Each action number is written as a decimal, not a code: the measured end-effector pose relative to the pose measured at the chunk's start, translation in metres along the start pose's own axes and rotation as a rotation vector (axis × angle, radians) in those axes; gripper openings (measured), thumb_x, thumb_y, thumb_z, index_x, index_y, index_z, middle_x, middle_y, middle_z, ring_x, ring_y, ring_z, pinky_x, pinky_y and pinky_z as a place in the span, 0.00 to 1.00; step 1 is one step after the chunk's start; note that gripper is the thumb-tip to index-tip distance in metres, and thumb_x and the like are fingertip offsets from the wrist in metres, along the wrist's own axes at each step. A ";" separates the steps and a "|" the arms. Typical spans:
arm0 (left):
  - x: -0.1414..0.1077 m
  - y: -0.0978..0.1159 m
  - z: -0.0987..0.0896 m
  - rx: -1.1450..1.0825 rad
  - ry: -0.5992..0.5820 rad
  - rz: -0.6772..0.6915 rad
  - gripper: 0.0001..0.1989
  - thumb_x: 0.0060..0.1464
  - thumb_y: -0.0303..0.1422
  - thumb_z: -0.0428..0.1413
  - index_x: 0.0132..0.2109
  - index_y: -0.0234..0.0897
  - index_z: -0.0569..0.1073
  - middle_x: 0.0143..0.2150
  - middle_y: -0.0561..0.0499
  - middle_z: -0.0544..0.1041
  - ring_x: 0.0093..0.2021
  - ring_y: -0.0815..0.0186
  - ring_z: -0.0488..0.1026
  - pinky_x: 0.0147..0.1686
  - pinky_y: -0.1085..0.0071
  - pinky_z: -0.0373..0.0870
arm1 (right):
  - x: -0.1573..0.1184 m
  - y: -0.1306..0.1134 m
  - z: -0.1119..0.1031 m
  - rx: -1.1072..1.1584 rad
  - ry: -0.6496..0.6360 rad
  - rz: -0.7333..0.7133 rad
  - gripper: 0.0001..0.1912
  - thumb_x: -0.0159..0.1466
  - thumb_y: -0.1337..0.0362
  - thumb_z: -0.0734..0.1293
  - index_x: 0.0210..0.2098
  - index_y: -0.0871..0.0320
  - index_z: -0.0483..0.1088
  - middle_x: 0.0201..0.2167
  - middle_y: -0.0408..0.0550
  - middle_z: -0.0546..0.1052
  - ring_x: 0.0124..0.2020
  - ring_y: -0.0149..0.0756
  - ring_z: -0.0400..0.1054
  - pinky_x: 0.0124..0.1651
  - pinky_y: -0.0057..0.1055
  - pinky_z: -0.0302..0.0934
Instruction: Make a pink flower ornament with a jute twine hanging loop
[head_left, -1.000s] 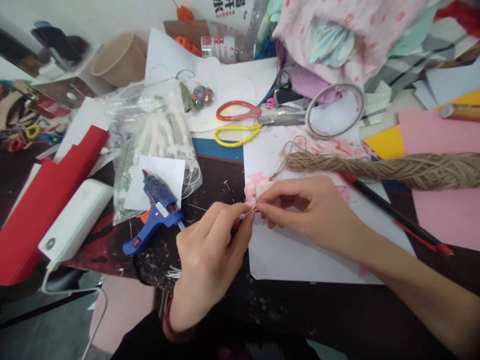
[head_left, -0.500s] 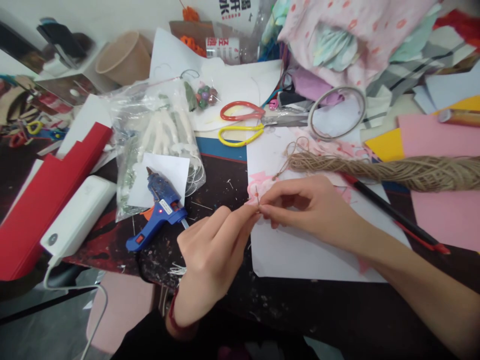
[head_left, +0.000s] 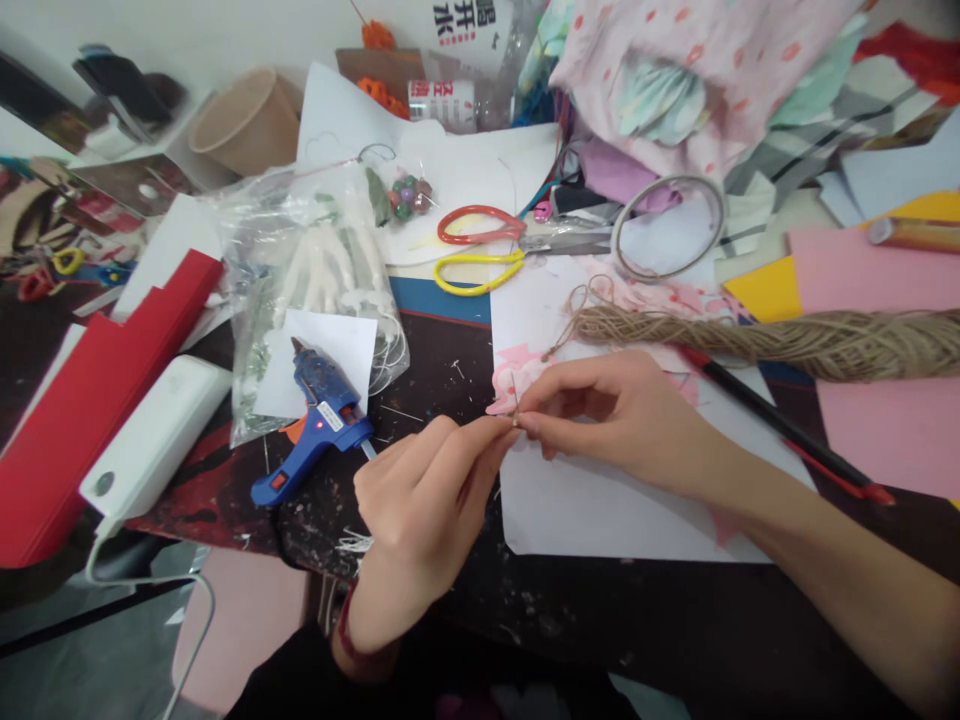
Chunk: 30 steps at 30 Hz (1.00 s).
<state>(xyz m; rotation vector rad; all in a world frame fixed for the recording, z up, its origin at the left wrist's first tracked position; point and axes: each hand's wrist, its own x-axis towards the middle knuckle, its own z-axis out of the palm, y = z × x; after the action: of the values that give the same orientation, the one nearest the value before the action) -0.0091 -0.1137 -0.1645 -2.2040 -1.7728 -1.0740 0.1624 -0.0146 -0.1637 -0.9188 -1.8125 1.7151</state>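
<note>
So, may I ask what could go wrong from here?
The blue glue gun has a lit light, so its nozzle may be hot; the left hand, close by, could knock it. The tiny piece pinched between left hand and right hand might slip. The white cable, hanging below the table edge, could snag.

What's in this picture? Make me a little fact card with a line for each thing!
Left hand: fingertips together at a tiny thing, too small to name
Right hand: fingertips pinching there too
Under the right hand: white paper
Left side: blue glue gun, red light on
Beyond the hands: scissors, one red handle, one yellow
Right side: brown twine bundle
</note>
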 end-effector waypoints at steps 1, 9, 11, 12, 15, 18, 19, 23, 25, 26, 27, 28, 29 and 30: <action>0.000 0.000 0.000 0.009 -0.008 0.001 0.04 0.58 0.24 0.64 0.41 0.36 0.78 0.23 0.58 0.70 0.22 0.76 0.60 0.23 0.74 0.56 | 0.000 -0.001 0.000 -0.002 0.015 -0.003 0.04 0.61 0.65 0.73 0.31 0.59 0.78 0.22 0.42 0.78 0.24 0.28 0.71 0.27 0.24 0.65; -0.001 -0.002 0.001 0.015 0.053 0.011 0.06 0.56 0.22 0.64 0.41 0.34 0.78 0.22 0.59 0.67 0.22 0.75 0.60 0.24 0.73 0.56 | 0.001 -0.004 -0.002 0.026 0.061 -0.016 0.05 0.59 0.64 0.75 0.29 0.59 0.79 0.22 0.43 0.79 0.23 0.28 0.71 0.27 0.25 0.66; -0.001 -0.001 0.001 0.016 0.071 0.011 0.06 0.56 0.22 0.64 0.40 0.34 0.78 0.22 0.59 0.66 0.22 0.75 0.59 0.24 0.72 0.56 | 0.001 -0.003 -0.001 0.028 0.057 -0.012 0.07 0.58 0.62 0.76 0.29 0.59 0.79 0.20 0.42 0.78 0.22 0.28 0.71 0.25 0.24 0.65; -0.001 -0.001 0.001 0.015 0.073 0.008 0.06 0.56 0.22 0.63 0.39 0.34 0.78 0.22 0.59 0.65 0.22 0.75 0.58 0.24 0.72 0.55 | 0.001 -0.003 -0.001 0.029 0.056 -0.009 0.08 0.58 0.61 0.77 0.29 0.59 0.79 0.20 0.42 0.77 0.22 0.28 0.70 0.25 0.24 0.64; -0.001 0.001 0.001 0.014 0.067 -0.009 0.05 0.56 0.22 0.63 0.38 0.35 0.77 0.21 0.59 0.65 0.22 0.75 0.57 0.24 0.72 0.54 | 0.002 -0.003 -0.002 0.051 0.068 0.009 0.08 0.57 0.60 0.77 0.30 0.58 0.80 0.21 0.43 0.79 0.22 0.28 0.71 0.24 0.23 0.64; -0.001 0.001 0.000 0.006 0.039 -0.035 0.05 0.57 0.22 0.62 0.39 0.35 0.77 0.22 0.60 0.65 0.22 0.75 0.57 0.24 0.73 0.54 | 0.002 -0.001 -0.003 0.104 0.087 0.022 0.05 0.58 0.63 0.76 0.30 0.58 0.80 0.24 0.45 0.81 0.23 0.28 0.72 0.24 0.23 0.65; -0.001 0.001 0.000 0.006 0.032 -0.043 0.04 0.57 0.22 0.62 0.39 0.35 0.77 0.21 0.60 0.64 0.22 0.76 0.56 0.24 0.73 0.54 | 0.002 -0.001 -0.004 0.126 0.096 0.020 0.04 0.59 0.64 0.76 0.31 0.58 0.80 0.24 0.45 0.81 0.23 0.28 0.73 0.25 0.23 0.66; -0.002 0.002 -0.001 0.016 -0.009 -0.067 0.04 0.58 0.24 0.62 0.38 0.36 0.77 0.22 0.61 0.61 0.22 0.76 0.56 0.25 0.72 0.54 | 0.003 0.000 -0.005 0.149 0.125 0.029 0.02 0.58 0.66 0.75 0.31 0.57 0.79 0.23 0.42 0.81 0.23 0.29 0.75 0.27 0.23 0.70; -0.002 0.002 -0.001 0.018 -0.058 -0.093 0.03 0.59 0.25 0.62 0.38 0.36 0.76 0.23 0.60 0.63 0.23 0.75 0.57 0.25 0.72 0.56 | 0.003 0.000 -0.004 0.119 0.128 0.048 0.03 0.58 0.67 0.76 0.31 0.58 0.79 0.23 0.43 0.81 0.24 0.30 0.75 0.28 0.24 0.71; -0.002 0.002 -0.001 0.019 -0.089 -0.111 0.02 0.59 0.25 0.61 0.39 0.36 0.76 0.24 0.59 0.65 0.23 0.75 0.58 0.25 0.72 0.56 | 0.003 -0.001 -0.004 0.105 0.127 0.050 0.03 0.57 0.66 0.76 0.30 0.58 0.79 0.24 0.44 0.81 0.25 0.30 0.76 0.29 0.24 0.71; -0.002 0.002 0.000 0.020 -0.114 -0.124 0.02 0.60 0.25 0.61 0.39 0.36 0.76 0.25 0.58 0.66 0.24 0.75 0.59 0.25 0.73 0.57 | 0.003 -0.001 -0.003 0.090 0.128 0.051 0.04 0.57 0.66 0.76 0.30 0.58 0.79 0.25 0.45 0.82 0.26 0.31 0.76 0.31 0.25 0.72; -0.001 0.002 0.000 0.025 -0.131 -0.132 0.02 0.60 0.26 0.60 0.40 0.36 0.76 0.27 0.57 0.68 0.24 0.76 0.60 0.25 0.73 0.57 | 0.003 -0.001 -0.003 0.076 0.130 0.049 0.04 0.57 0.65 0.77 0.29 0.57 0.79 0.26 0.45 0.82 0.27 0.32 0.77 0.32 0.26 0.72; -0.001 0.002 0.001 0.034 -0.141 -0.134 0.02 0.60 0.26 0.60 0.40 0.36 0.76 0.29 0.57 0.70 0.24 0.76 0.61 0.25 0.74 0.58 | 0.003 -0.001 -0.002 0.062 0.133 0.046 0.04 0.57 0.65 0.76 0.29 0.57 0.79 0.26 0.45 0.82 0.28 0.33 0.77 0.32 0.27 0.72; 0.000 0.002 0.002 0.048 -0.145 -0.131 0.02 0.60 0.26 0.60 0.41 0.36 0.76 0.32 0.56 0.72 0.24 0.77 0.62 0.24 0.75 0.58 | 0.003 -0.001 -0.002 0.048 0.135 0.044 0.04 0.58 0.64 0.76 0.29 0.56 0.79 0.26 0.45 0.82 0.28 0.34 0.77 0.32 0.28 0.72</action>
<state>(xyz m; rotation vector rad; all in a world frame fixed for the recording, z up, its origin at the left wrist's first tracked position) -0.0063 -0.1139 -0.1651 -2.2162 -2.0050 -0.9045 0.1613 -0.0109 -0.1628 -1.0355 -1.6685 1.6729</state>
